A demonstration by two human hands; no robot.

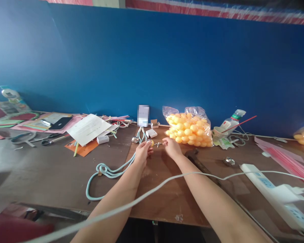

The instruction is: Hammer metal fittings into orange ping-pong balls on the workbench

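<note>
My left hand [142, 152] is closed on a small yellow ball [152, 143], which shows only in part between thumb and fingers. Beside it, several tiny shiny metal pieces [158, 144] lie on the brown table. My right hand [171, 147] is at these pieces, its fingers curled together at the tips. Whatever sits between those fingertips is too small to make out. Behind my hands stand a small white box [151, 133] and an opened little carton [155, 124]. A clear bag of yellow-orange balls [188, 130] rests just beyond my right hand.
A light-blue cord [108, 173] loops left of my hands. A hammer [200, 163] lies by my right forearm, near a power strip [266, 185]. A white cable [164, 182] crosses over both forearms. Papers [88, 129], scissors [54, 139] and a bottle [231, 122] lie farther out.
</note>
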